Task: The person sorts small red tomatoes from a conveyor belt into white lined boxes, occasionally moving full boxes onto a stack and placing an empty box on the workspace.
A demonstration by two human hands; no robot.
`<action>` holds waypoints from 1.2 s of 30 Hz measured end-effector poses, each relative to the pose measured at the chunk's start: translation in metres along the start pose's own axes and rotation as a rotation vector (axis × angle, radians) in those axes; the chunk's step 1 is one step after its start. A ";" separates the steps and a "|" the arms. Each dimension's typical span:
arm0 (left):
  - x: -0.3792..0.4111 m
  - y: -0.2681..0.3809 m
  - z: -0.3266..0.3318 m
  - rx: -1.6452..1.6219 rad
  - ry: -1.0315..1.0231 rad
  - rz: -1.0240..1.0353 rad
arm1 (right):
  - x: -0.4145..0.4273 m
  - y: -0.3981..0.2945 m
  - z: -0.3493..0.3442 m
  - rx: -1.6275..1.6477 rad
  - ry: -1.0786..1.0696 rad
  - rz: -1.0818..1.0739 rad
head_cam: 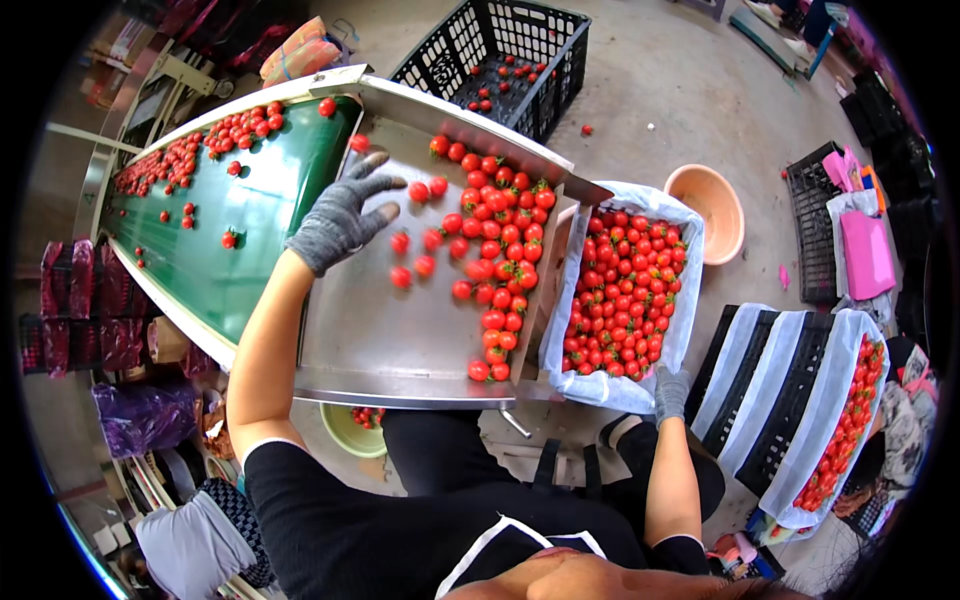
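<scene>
My left hand (346, 214), in a grey glove with worn fingertips, hovers with fingers spread over the left part of a metal tray (360, 330). Loose cherry tomatoes (495, 247), some blurred, lie on the tray, most of them towards its right end. Left of the tray, a green conveyor belt (262, 187) carries more cherry tomatoes. My right hand (671, 391), also gloved in grey, is at the near right corner of a crate lined with white cloth (559, 345) and full of cherry tomatoes; its fingers are partly hidden, so its grip is unclear.
Beyond the tray a black plastic crate (517, 112) holds a few tomatoes. An orange-pink basin (705, 214) stands behind the lined crate. Stacked crates with white liners (780, 405) are at the right. A green basin (349, 435) sits below the tray's near edge. One tomato (586, 130) lies on the floor.
</scene>
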State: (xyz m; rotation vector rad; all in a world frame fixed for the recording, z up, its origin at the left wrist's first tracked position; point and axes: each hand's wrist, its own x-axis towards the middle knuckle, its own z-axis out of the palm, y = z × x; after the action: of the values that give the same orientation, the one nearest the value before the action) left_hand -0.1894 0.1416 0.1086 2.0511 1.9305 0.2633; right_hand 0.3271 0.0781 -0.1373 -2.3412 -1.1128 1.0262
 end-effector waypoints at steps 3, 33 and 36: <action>0.018 -0.002 0.015 0.129 0.151 -0.010 | 0.002 -0.002 -0.001 0.016 -0.053 -0.011; -0.149 0.169 0.136 -0.253 -0.138 0.406 | 0.003 0.004 0.005 -0.056 -0.046 -0.059; -0.163 0.190 0.170 -0.223 -0.028 0.293 | 0.007 0.007 0.002 0.031 -0.099 -0.070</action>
State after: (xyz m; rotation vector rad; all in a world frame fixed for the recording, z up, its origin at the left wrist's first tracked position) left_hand 0.0347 -0.0449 0.0285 2.1645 1.5036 0.4887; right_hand 0.3321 0.0790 -0.1460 -2.2321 -1.1970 1.1363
